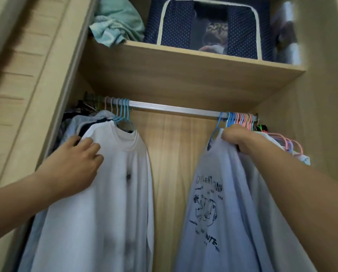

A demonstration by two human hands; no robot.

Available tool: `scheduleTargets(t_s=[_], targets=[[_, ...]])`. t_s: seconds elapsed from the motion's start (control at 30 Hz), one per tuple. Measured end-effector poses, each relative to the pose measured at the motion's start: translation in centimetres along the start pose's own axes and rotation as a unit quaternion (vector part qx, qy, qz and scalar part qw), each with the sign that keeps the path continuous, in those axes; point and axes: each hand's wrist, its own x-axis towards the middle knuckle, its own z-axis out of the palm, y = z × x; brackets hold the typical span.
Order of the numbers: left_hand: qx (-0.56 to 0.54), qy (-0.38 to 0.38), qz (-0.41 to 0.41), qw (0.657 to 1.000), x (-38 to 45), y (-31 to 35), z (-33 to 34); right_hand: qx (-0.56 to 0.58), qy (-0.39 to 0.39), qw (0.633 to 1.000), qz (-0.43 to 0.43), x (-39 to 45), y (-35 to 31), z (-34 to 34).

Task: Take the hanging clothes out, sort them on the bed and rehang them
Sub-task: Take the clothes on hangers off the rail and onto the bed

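The right hand (235,137) grips the shoulder of the pale blue printed shirt (209,203) just below the silver rail (174,109), apparently over its hanger; the left hand (80,163) rests open-fingered on the white long-sleeved shirt (113,193), well apart leftward

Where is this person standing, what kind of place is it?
Most likely at an open wooden wardrobe in a home. A metal rail carries shirts on coloured plastic hangers, and the shelf above holds a dotted navy storage box and a bundled teal cloth.
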Motion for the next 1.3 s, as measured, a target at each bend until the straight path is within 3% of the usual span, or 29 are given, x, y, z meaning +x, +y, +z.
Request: scheduleTargets(t_s=[0.03,0.1,0.3,0.37,0.5,0.63,0.8,0.93,1.07,1.17,1.3], targets=[[-0.002,0.003,0.004,1.0,-0.4,-0.4,0.0,0.118,-0.023,0.992,0.033,0.1,-0.3,0.3],[-0.006,0.004,-0.004,1.0,-1.1,-1.4,0.1,0.22,-0.043,0.973,0.059,0.5,-0.9,1.1],[-0.039,0.004,-0.075,0.996,-1.6,-2.9,0.0,0.301,-0.189,0.931,0.089,0.3,-4.0,4.9],[-0.039,0.011,-0.077,0.996,-1.7,-2.7,-0.1,0.311,-0.197,0.925,0.096,0.4,-5.4,5.5],[-0.044,0.037,-0.079,0.995,-2.2,-2.9,1.0,0.302,-0.136,0.936,0.122,1.3,-7.6,6.8],[-0.043,0.058,-0.085,0.994,-2.3,-2.8,1.6,0.3,-0.064,0.947,0.093,1.7,-8.2,8.3],[-0.05,0.094,-0.079,0.991,-2.2,-2.5,1.7,0.436,0.003,0.897,0.074,0.5,-9.3,7.5],[-0.107,0.102,-0.093,0.985,-2.4,-2.8,1.3,0.488,0.053,0.871,-0.034,-5.9,-10.4,9.5],[-0.201,0.091,-0.102,0.97,-2.2,-3.2,0.5,0.412,0.034,0.899,-0.143,-13.1,-9.3,15.8],[-0.251,0.073,-0.105,0.96,-2.2,-3.2,0.0,0.305,-0.034,0.941,-0.145,-18.0,-9.0,20.5],[-0.234,0.044,-0.071,0.969,-2.3,-3.2,-0.3,0.276,-0.089,0.943,-0.164,-22.1,-10.7,24.5]])
